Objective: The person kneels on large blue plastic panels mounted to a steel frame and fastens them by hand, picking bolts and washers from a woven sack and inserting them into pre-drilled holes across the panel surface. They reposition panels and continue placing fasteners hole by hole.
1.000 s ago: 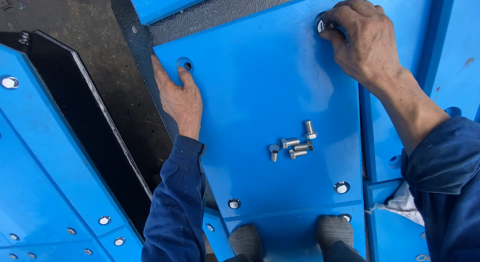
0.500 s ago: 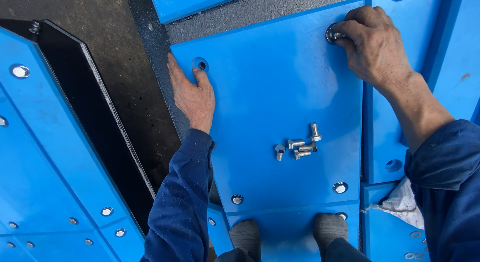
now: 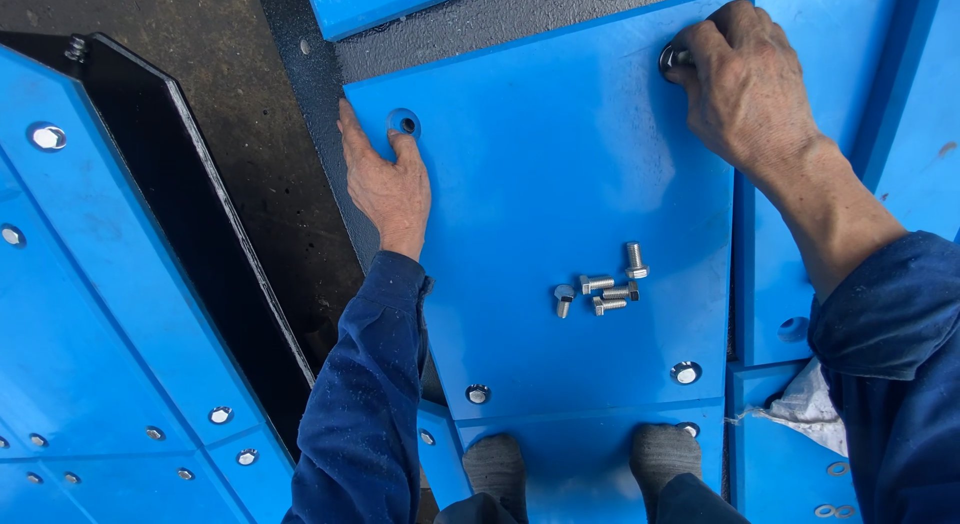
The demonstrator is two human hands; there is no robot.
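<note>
A smooth, matte blue panel [image 3: 560,184] lies flat on rough grey-black ground; it is a flat slab that widens toward the near side, with round countersunk holes at its corners. The right hand [image 3: 745,89] rests at the far right corner, fingers curled narrowly around a shiny metal bolt [image 3: 670,57] seated in the hole there. Only the bolt's head shows between the fingertips, so its axis seems to run straight down into the panel. The left hand [image 3: 385,179] lies flat and spread on the panel's far left edge, holding nothing, its forefinger just beside an empty hole [image 3: 403,122]. Near the panel's middle, well apart from both hands, lie five loose bolts [image 3: 600,287], short, silvery and hex-headed, pointing various ways. Two grey shoes [image 3: 580,464] stand on the near edge.
</note>
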